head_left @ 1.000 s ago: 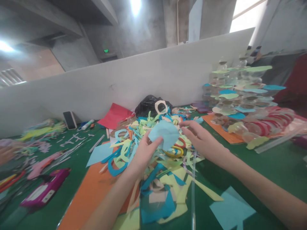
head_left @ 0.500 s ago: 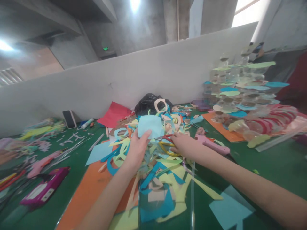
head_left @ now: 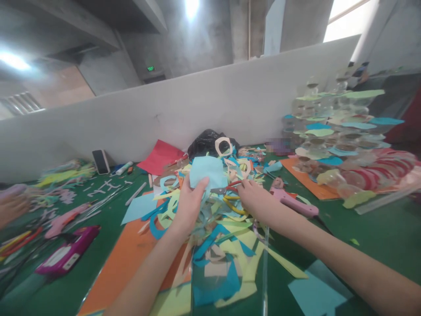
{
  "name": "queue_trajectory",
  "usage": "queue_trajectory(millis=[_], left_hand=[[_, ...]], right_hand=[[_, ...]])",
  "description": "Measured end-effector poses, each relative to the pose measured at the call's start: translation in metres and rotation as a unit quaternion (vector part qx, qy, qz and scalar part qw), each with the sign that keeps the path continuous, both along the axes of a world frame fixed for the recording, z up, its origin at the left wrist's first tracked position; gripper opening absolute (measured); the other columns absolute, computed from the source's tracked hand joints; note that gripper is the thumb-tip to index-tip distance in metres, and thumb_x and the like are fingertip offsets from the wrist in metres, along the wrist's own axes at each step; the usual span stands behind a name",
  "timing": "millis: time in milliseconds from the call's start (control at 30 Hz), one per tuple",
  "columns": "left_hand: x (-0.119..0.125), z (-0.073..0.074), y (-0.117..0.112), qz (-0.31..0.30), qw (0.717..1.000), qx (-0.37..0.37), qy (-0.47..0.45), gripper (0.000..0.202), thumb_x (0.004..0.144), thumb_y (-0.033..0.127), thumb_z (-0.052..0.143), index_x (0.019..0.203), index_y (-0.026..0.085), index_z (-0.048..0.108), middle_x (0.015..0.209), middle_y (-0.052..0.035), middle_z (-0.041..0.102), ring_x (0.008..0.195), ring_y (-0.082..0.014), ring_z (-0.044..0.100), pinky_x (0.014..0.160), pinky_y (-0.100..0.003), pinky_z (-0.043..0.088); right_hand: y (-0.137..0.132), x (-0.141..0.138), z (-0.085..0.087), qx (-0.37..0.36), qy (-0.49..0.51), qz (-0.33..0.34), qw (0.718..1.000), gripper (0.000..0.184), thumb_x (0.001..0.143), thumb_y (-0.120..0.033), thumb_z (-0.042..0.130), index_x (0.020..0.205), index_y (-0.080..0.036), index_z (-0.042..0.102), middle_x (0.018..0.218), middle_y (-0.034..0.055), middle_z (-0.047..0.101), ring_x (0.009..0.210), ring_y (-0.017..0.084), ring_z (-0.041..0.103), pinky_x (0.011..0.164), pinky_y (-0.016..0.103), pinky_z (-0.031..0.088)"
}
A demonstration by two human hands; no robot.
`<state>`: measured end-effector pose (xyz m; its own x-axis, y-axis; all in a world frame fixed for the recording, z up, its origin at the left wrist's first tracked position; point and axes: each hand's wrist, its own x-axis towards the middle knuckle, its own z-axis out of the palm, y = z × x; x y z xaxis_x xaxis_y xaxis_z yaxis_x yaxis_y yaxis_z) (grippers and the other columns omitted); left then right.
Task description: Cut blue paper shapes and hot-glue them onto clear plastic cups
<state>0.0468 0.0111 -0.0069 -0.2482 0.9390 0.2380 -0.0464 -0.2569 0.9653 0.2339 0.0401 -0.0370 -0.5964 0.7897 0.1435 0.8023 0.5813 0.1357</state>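
My left hand (head_left: 190, 204) pinches a light blue sheet of paper (head_left: 207, 171), thumb on its near face, holding it up over the heap of scraps. In my right hand (head_left: 251, 193), fingers curl round the handles of a pair of scissors (head_left: 234, 199), which look red and yellow. Their blades (head_left: 217, 191) point left, close to the paper's lower right edge; whether they touch it I cannot tell. Beneath both hands lie cut paper scraps (head_left: 226, 245) in blue, yellow-green and cream.
A pink glue gun (head_left: 297, 204) lies beside my right forearm. Stacked clear domes with paper pieces (head_left: 342, 127) stand at right. A black bag (head_left: 205, 142) sits behind the scraps. At left are a magenta device (head_left: 69, 250), another pink glue gun (head_left: 62, 221) and another person's hand (head_left: 13, 208).
The scissors have moved slightly right, away from the paper, and their blades show more. The view has shifted a little. At far left, the other person's hand has come further into view.
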Motion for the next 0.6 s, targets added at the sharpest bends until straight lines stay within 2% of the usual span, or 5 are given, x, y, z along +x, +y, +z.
queue_trajectory(millis=[67,167,333,467,600], left_hand=[[-0.001,0.001,0.000,0.004,1.000,0.009,0.009,0.049,0.077,0.040,0.075,0.120,0.021,0.061,0.115,-0.0088,0.071,0.102,-0.0225,0.068,0.088,-0.033,0.051],[-0.002,0.002,0.000,0.020,0.999,0.021,0.015,0.051,0.077,0.040,0.074,0.123,0.022,0.060,0.115,-0.0089,0.071,0.100,-0.0220,0.068,0.088,-0.033,0.051],[-0.005,0.007,-0.003,0.069,0.997,0.027,0.030,0.051,0.081,0.041,0.071,0.128,0.024,0.057,0.117,-0.0076,0.070,0.104,-0.0217,0.066,0.088,-0.032,0.051],[-0.007,0.011,-0.004,0.133,0.989,0.053,0.027,0.049,0.082,0.041,0.070,0.127,0.025,0.057,0.119,-0.0074,0.068,0.101,-0.0206,0.066,0.084,-0.029,0.052],[-0.006,0.013,-0.004,0.145,0.986,0.078,-0.005,0.048,0.084,0.039,0.068,0.129,0.027,0.056,0.117,-0.0063,0.067,0.100,-0.0188,0.064,0.082,-0.027,0.052]], right_hand=[[0.000,0.000,-0.002,0.001,-0.004,-0.016,1.000,0.040,0.073,0.003,0.056,0.113,-0.001,0.065,0.107,0.0243,0.066,0.099,0.034,0.061,0.082,0.041,0.049],[-0.004,0.000,0.000,-0.006,-0.002,-0.026,1.000,0.039,0.071,0.005,0.058,0.108,-0.004,0.067,0.105,0.0212,0.068,0.097,0.031,0.063,0.083,0.038,0.048],[-0.012,0.000,0.020,-0.019,0.048,-0.072,0.996,0.032,0.079,0.001,0.058,0.109,-0.004,0.065,0.113,0.0218,0.067,0.110,0.032,0.061,0.090,0.036,0.044],[-0.015,0.009,0.038,-0.048,0.135,-0.146,0.979,0.028,0.094,-0.030,0.054,0.112,-0.008,0.059,0.111,0.0215,0.068,0.106,0.033,0.064,0.077,0.034,0.046],[-0.009,0.024,0.043,-0.138,0.213,-0.177,0.951,0.042,0.094,-0.058,0.046,0.100,-0.018,0.055,0.077,0.0058,0.070,0.067,0.022,0.067,0.055,0.028,0.040]])
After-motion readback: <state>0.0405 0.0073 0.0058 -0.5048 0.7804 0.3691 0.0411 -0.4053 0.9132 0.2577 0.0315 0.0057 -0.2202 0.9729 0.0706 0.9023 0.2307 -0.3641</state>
